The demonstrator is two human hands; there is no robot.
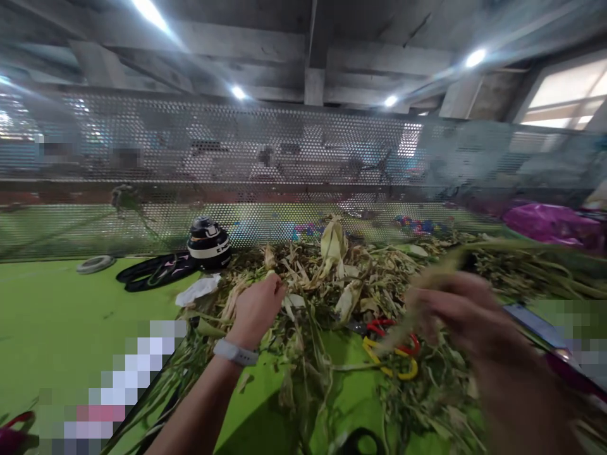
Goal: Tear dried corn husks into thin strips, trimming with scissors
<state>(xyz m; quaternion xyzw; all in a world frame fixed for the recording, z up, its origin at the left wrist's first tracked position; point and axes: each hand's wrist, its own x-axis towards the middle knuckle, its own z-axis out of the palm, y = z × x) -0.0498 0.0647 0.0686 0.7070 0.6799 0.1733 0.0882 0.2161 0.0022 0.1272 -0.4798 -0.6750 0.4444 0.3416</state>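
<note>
My left hand (258, 308), with a pale watch band (236, 352) on its wrist, is closed over the heap of dry plant stuff (303, 272). A small dried tuft (269, 258) stands just beyond its fingertips; what the fingers hold is hidden. My right hand (458, 306), smeared by motion, is closed on a long greenish plant stalk (446, 262) that trails off to the right. Below and left of that hand lie scissors with red and yellow handles (401, 373), partly covered by stems. Pale husk-like leaves (334, 243) stick up from the heap.
A perforated metal screen (294, 158) stands behind the green tabletop (57, 316). At left sit a black-and-white round container (208, 245), a black strap-like item (156, 270), a grey ring (95, 264) and white tissue (198, 289). A phone-like slab (535, 324) and purple plastic (552, 222) lie right.
</note>
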